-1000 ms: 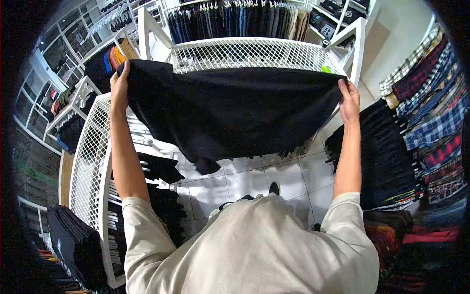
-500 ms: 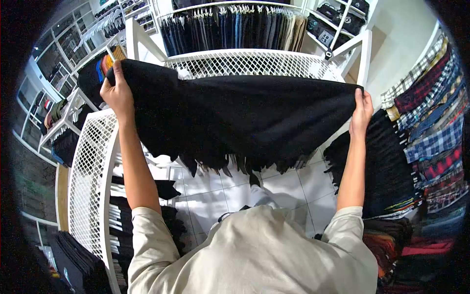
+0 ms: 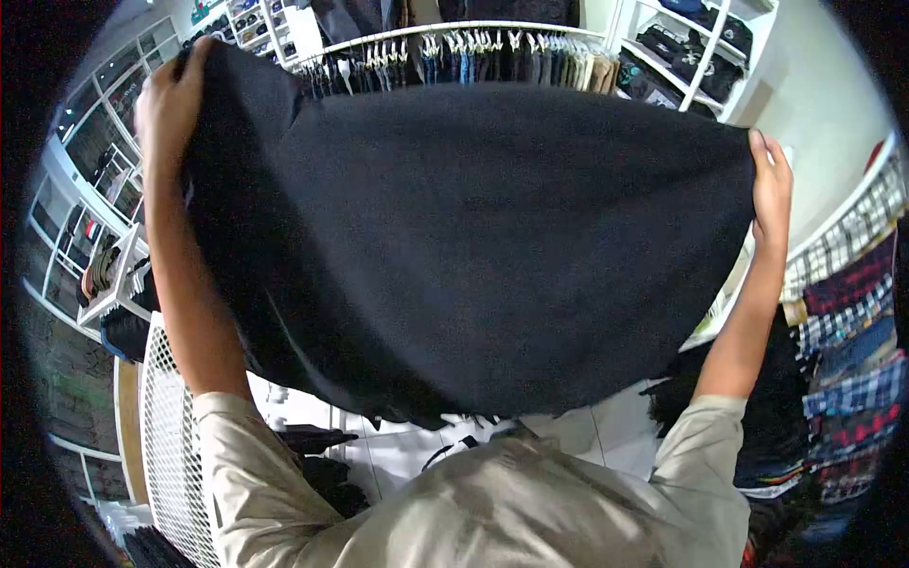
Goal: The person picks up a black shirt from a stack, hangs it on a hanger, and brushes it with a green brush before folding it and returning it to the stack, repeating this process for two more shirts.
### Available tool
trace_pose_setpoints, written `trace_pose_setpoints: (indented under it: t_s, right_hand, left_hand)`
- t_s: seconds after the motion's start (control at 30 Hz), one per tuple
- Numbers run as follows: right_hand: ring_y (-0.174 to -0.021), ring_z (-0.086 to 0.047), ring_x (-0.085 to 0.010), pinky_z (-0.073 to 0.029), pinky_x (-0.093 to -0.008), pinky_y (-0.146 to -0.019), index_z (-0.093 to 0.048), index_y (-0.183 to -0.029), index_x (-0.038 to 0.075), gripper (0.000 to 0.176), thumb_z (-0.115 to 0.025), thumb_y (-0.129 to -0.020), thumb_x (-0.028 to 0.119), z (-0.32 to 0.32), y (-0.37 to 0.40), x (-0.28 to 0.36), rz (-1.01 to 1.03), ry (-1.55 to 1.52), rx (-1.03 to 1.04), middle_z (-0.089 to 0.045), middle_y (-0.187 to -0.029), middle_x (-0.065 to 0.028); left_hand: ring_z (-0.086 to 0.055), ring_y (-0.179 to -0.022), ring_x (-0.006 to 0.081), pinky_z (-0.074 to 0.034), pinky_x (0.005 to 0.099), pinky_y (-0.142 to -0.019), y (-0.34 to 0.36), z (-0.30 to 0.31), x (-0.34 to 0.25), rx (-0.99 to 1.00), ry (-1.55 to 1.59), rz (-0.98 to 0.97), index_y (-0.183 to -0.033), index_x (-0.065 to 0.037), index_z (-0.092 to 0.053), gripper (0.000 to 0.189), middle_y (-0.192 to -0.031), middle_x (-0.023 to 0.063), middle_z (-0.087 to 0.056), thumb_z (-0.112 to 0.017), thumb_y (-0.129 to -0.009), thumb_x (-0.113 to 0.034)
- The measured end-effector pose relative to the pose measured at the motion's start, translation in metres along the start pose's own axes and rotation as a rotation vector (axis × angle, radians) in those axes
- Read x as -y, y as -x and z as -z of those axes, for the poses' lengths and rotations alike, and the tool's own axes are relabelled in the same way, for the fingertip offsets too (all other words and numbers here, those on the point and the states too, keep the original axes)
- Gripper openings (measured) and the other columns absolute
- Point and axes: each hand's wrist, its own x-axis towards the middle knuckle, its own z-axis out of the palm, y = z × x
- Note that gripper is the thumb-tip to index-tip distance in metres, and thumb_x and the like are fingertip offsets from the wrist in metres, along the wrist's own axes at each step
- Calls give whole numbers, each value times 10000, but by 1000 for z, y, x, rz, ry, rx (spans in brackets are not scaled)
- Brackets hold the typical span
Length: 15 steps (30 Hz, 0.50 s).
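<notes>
A large piece of black cloth (image 3: pixel 473 246) is spread wide in front of me, billowing down toward the floor. My left hand (image 3: pixel 172 104) grips its upper left corner, thumb over the edge. At the upper right corner, my right hand (image 3: pixel 772 185) pinches the fabric between thumb and fingers. Both arms are raised and stretched apart. The cloth hides most of what stands behind it, and its lower edge hangs above the tiled floor.
Trousers on hangers (image 3: pixel 473 64) line a rail behind the cloth. A white mesh panel (image 3: pixel 175 454) stands at lower left. Plaid shirts (image 3: pixel 857 379) hang at right, and shelves with folded dark clothes (image 3: pixel 691 57) are at upper right.
Both hands have moved up and farther apart. The cloth has opened out taller and wider, now covering the white mesh table that showed behind it.
</notes>
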Motion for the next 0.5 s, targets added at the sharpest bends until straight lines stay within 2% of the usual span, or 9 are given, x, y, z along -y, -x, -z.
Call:
trace_pose_setpoints:
  t_s: [0.1, 0.13, 0.2, 0.23, 0.27, 0.3, 0.37, 0.47, 0.5]
  right_hand:
    - [-961, -609, -149, -446, -304, -916, -698, -1128, -10, 408, -671, -980, 369, -66, -78, -56, -51, -17, 108, -706, -1033, -53]
    - [-944, -605, -155, -447, -298, -909, -711, -1104, -1, 390, -678, -975, 365, -88, -95, -83, -75, 69, 144, -708, -990, -55]
    - [-848, -584, -137, -471, -315, -810, -717, -1015, 3, 342, -680, -977, 341, -138, -113, -152, -14, 171, 127, -690, -898, -48]
    - [-842, -609, -150, -485, -322, -806, -714, -986, -5, 343, -686, -973, 336, -157, -108, -177, -102, 123, 183, -709, -896, -64]
    - [-859, -644, -169, -494, -322, -828, -714, -975, -9, 352, -683, -974, 341, -175, -102, -210, -119, 61, 237, -730, -910, -90]
    - [-874, -661, -170, -498, -319, -826, -710, -980, -8, 355, -679, -977, 346, -188, -88, -233, -97, 246, 226, -739, -925, -111]
    - [-829, -658, -161, -498, -310, -808, -704, -1015, 6, 319, -696, -969, 322, -206, -63, -302, -167, 137, 281, -736, -905, -89]
    - [-787, -613, -98, -491, -276, -749, -681, -999, 13, 247, -713, -965, 256, -203, -31, -307, -201, 25, 388, -712, -856, -46]
    - [-787, -613, -98, -491, -276, -749, -681, -999, 13, 247, -713, -965, 256, -198, -26, -297, -205, 26, 391, -712, -856, -46]
  left_hand:
    - [-711, -1009, 394, -523, 455, -919, -67, -108, 21, 188, -73, -64, -1128, -62, -753, 689, -1025, 240, -740, -540, -934, -688]
    - [-716, -969, 389, -534, 465, -874, -74, -141, 27, 248, -93, -56, -1087, -25, -752, 718, -987, 260, -734, -546, -927, -694]
    - [-714, -840, 270, -532, 438, -757, -58, -222, 46, 263, 78, -89, -1027, 31, -743, 648, -899, 243, -736, -633, -928, -600]
    - [-683, -771, 207, -525, 403, -731, -34, -253, 51, 285, 235, -39, -974, 43, -746, 584, -816, 214, -733, -673, -931, -535]
    - [-626, -727, 165, -511, 377, -714, -5, -287, 57, 163, 464, -108, -951, 53, -737, 566, -742, 148, -705, -685, -935, -510]
    - [-573, -720, 139, -489, 358, -700, 13, -314, 76, 368, 343, 17, -941, 57, -718, 547, -720, 83, -654, -685, -944, -488]
    - [-519, -701, 114, -449, 335, -652, 71, -343, 89, 449, 548, 164, -869, 61, -697, 555, -711, 25, -608, -683, -950, -489]
    - [-534, -703, 97, -441, 306, -638, 114, -344, 110, 591, 409, 232, -885, 41, -716, 505, -732, 7, -624, -690, -958, -458]
    - [-555, -710, 90, -451, 288, -645, 124, -331, 107, 592, 628, 317, -916, 33, -723, 468, -761, -3, -644, -689, -967, -431]
